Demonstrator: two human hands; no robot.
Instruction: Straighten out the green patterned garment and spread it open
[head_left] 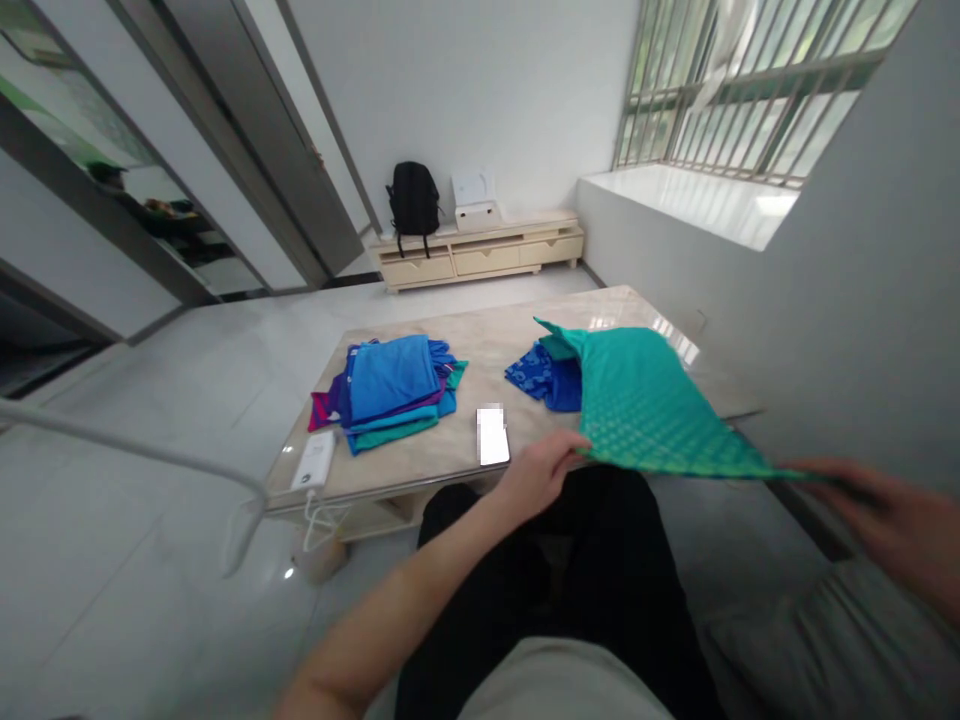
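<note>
A teal patterned cloth [646, 405] is stretched in the air over the right side of a low marble table [487, 345]. My left hand [541, 470] pinches its near left edge at the table's front rim. My right hand [889, 520], blurred, grips the cloth's near right corner off the table's right side. Under the cloth's far end lie a dark blue patterned cloth [534, 375] and a bit of green fabric. A folded pile of blue, teal and purple cloths [394, 390] sits on the table's left half.
A white phone [493, 437] lies near the table's front edge, and a white power bank [313, 460] with a cable sits at the front left corner. A low cabinet [480, 250] with a black backpack [412, 200] stands at the far wall. My dark-trousered legs are below.
</note>
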